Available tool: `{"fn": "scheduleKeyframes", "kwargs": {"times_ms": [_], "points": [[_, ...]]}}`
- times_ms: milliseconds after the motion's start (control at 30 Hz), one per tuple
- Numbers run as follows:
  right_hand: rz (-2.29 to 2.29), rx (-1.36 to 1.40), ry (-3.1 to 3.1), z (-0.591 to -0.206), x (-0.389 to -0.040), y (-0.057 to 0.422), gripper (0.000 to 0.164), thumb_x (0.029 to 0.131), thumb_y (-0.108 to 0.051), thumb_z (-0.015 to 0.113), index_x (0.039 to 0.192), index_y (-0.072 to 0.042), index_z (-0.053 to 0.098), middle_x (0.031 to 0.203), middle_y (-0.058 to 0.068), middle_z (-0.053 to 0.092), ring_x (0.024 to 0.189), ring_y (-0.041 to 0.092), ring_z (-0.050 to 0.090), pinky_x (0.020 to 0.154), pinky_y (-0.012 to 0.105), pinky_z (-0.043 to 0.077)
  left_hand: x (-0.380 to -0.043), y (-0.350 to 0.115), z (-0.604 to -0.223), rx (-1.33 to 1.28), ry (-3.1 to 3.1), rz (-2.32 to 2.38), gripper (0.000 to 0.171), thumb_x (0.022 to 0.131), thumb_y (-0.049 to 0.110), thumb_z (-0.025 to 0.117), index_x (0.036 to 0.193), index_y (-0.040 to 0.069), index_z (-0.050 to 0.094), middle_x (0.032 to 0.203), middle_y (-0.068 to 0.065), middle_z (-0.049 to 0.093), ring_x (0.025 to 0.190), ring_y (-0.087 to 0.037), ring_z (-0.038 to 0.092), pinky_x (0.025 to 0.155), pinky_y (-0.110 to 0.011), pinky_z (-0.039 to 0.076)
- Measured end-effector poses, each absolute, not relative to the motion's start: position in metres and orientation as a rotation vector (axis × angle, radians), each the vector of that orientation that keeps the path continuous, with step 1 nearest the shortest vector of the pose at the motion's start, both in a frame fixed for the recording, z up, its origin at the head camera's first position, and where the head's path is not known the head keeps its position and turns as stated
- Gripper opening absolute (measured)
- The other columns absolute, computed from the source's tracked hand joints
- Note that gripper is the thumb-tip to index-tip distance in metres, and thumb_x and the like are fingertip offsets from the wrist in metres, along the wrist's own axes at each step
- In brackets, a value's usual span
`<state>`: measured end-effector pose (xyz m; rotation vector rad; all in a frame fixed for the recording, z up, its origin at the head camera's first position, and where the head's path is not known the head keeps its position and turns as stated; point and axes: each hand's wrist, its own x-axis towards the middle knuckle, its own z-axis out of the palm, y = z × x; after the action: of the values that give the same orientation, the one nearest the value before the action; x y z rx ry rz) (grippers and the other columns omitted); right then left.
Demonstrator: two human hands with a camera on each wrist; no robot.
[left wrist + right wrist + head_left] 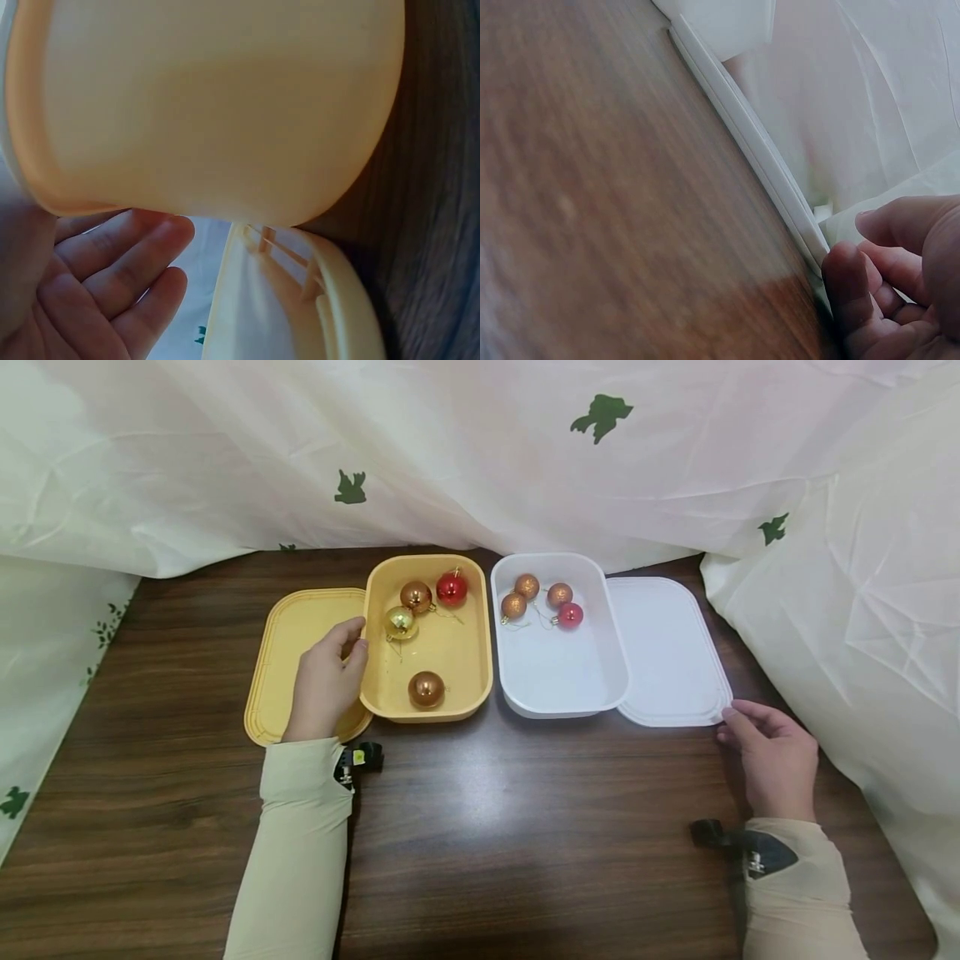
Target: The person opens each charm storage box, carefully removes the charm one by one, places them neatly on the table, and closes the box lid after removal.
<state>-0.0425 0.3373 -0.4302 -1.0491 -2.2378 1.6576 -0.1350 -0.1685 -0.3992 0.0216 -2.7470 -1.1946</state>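
My left hand [327, 677] is at the left wall of the yellow box [427, 710], its fingertips by the rim and its fingers loosely bent. Inside that box lie a red bauble [452, 587], a gold bauble [401, 622] and two shiny bronze baubles [426, 690]. Beneath the left hand is the yellow lid [281, 643]. At the near right corner of the white lid [667, 652], my right hand [780, 764] touches the edge. The right wrist view shows its thumb [900, 221] and index finger apart, with the index fingertip against the lid corner.
Beside the yellow box stands a white box [562, 681] holding three orange glitter baubles [527, 586] and one red bauble [570, 615]. Both boxes stand on a dark wooden table [525, 843]. White cloth [450, 443] with green bird prints hangs behind and at both sides.
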Motion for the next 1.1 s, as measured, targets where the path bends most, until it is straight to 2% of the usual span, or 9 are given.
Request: {"fn": "scheduleKeyframes", "kwargs": {"times_ms": [433,867,1100], "points": [[1.675,-1.028,-2.21,-0.4327,-0.0449,0.3352,0.043,0.078,-0.029,0.074,0.115,-0.009,0.065,0.095,-0.001,0.064,0.072,0.01,0.062,0.06,0.014,0.051,-0.1361,-0.1695,-0.4037,0.034,-2.774,-1.23,0.042,0.098,0.025,0.042,0.139,0.014,0.043,0.124,-0.01,0.057,0.102,-0.022,0.056,0.083,-0.04,0.047],[1.667,-1.102,-2.232,-0.4315,-0.0439,0.3372,0.046,0.077,-0.033,0.075,0.117,-0.011,0.065,0.097,-0.002,0.063,0.072,0.01,0.062,0.059,0.014,0.05,-0.138,-0.1678,-0.4046,0.045,-2.785,-1.251,0.042,0.098,0.025,0.042,0.139,0.015,0.043,0.128,-0.009,0.056,0.107,-0.022,0.055,0.087,-0.041,0.047],[1.713,-1.03,-2.214,-0.4285,-0.0423,0.3367,0.044,0.076,-0.027,0.077,0.114,-0.007,0.066,0.086,-0.003,0.067,0.065,0.01,0.062,0.056,0.015,0.05,-0.1377,-0.1671,-0.406,0.045,-2.791,-1.25,0.042,0.098,0.026,0.041,0.139,0.016,0.042,0.13,-0.009,0.054,0.111,-0.023,0.055,0.089,-0.04,0.046]]}}
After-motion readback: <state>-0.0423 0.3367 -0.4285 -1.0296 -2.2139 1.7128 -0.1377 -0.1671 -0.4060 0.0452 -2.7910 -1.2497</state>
